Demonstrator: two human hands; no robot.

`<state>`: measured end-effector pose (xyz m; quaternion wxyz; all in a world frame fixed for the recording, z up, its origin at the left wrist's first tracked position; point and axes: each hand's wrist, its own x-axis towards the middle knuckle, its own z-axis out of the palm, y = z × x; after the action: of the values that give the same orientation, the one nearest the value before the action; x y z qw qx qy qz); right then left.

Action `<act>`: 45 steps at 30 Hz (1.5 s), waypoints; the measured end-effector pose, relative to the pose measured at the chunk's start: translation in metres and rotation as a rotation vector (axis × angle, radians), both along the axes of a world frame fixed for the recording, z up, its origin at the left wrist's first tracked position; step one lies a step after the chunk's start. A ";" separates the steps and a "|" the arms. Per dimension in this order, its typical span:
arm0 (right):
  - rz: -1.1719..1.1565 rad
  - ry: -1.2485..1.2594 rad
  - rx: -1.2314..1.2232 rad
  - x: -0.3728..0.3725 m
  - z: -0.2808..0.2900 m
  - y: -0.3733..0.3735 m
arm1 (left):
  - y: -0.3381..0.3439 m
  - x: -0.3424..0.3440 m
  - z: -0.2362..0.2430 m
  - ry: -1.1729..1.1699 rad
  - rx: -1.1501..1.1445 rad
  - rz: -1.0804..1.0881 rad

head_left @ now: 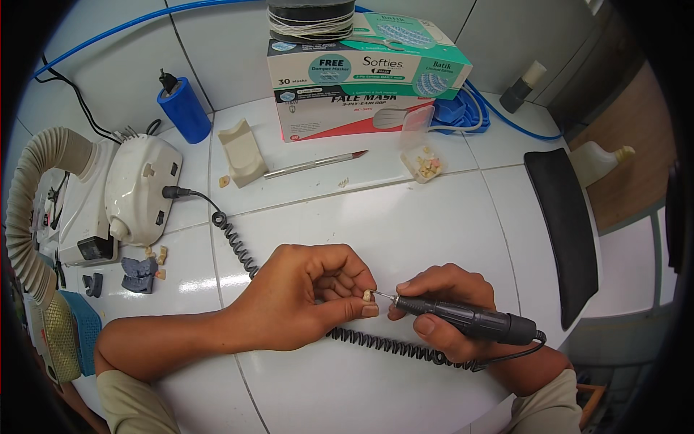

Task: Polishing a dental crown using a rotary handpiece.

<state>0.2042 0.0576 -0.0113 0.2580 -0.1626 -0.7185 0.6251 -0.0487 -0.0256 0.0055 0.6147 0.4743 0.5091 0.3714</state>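
My left hand (307, 289) pinches a small cream-coloured dental crown (368, 295) between thumb and forefinger, its other fingers curled in. Across from it, my right hand (455, 286) grips a black rotary handpiece (473, 320) like a pen. The handpiece's thin metal bur (383, 295) points left and reaches the crown; whether it touches, I cannot tell. From the handpiece's rear end, a black coiled cable (390, 343) passes beneath my hands toward the white motor unit (143, 189) at the left.
Mask boxes (347, 116) stand at the back beside a blue bottle (183, 110). A knife (316, 165), a cream block (241, 152) and a clear case (413, 168) of small pieces lie before them. Left are a ribbed hose (25, 210) and grey moulds (138, 275); right, a black pad (560, 235).
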 end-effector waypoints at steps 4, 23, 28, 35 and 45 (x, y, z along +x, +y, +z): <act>-0.003 0.008 -0.004 0.000 -0.001 0.000 | 0.001 0.000 0.002 0.013 0.001 -0.013; -0.002 -0.012 -0.017 0.000 0.001 -0.001 | 0.000 -0.001 0.001 0.018 0.007 -0.014; 0.019 -0.009 0.012 0.001 -0.001 0.000 | 0.000 -0.001 0.001 0.034 0.025 -0.017; 0.031 -0.002 0.017 0.001 0.000 0.000 | 0.000 0.000 0.002 0.046 0.028 -0.014; 0.016 0.018 -0.045 0.001 -0.001 0.000 | 0.001 0.000 0.002 0.050 0.024 -0.020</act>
<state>0.2053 0.0580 -0.0124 0.2557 -0.1568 -0.7033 0.6445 -0.0491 -0.0250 0.0074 0.5997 0.4959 0.5151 0.3592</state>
